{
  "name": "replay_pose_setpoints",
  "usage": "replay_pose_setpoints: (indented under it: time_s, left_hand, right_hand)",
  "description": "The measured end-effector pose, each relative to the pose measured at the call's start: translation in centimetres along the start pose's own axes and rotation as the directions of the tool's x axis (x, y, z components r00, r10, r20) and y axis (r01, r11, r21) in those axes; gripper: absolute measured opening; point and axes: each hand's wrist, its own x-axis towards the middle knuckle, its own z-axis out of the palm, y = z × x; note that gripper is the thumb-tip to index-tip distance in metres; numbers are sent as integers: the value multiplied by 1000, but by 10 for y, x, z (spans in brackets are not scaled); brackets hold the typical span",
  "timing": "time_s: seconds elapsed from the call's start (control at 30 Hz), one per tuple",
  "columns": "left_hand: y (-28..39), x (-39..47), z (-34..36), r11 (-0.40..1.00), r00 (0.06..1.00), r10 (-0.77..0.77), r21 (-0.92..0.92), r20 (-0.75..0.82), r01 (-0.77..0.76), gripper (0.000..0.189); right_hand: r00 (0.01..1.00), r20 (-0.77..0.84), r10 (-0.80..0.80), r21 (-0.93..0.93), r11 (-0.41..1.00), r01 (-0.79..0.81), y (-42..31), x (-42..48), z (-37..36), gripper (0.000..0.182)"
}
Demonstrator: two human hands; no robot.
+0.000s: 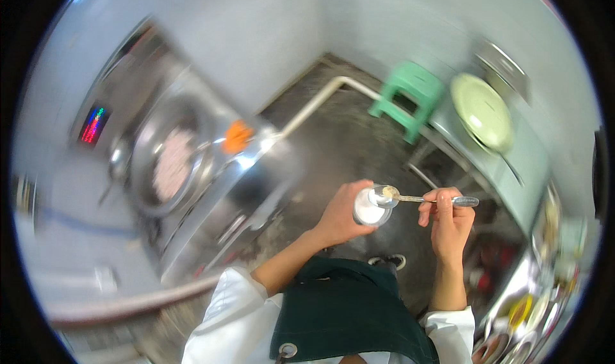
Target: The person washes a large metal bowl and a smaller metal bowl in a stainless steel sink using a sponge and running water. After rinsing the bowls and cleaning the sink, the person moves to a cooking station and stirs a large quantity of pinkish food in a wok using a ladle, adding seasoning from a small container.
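In my left hand [342, 214] is a clear container of white powder [369, 211], gripped around its side. My right hand [447, 217] pinches the handle of a metal spoon [415, 199]. The spoon's bowl lies over the container's right rim and bears a little pale yellowish stuff [390, 192]. Whether the spoon touches the rim I cannot tell. Both hands are in front of my dark green apron, above the floor.
At left, a metal counter [226, 119] bears a big metal bowl [204, 172] of pinkish material and an orange thing [237, 137]. A green plastic stool [413, 92] stands beyond. At right, a table [523, 167] holds a pale green basin [482, 109]; several dishes sit lower right.
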Motion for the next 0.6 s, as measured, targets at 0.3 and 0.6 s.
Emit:
replay_pose_setpoints:
  time_s: [0.3, 0.6]
  left_hand:
    - [-49, -243, -145, 776, 640, -532, -16, -554, 631, 78]
    - [-67, -323, -174, 692, 302, -610, -306, -733, 654, 78]
  right_hand:
    - [809, 588, 3, 163, 979, -121, 89, 44, 398, 28]
    - [789, 600, 132, 0, 986, -166, 151, 34, 571, 31]
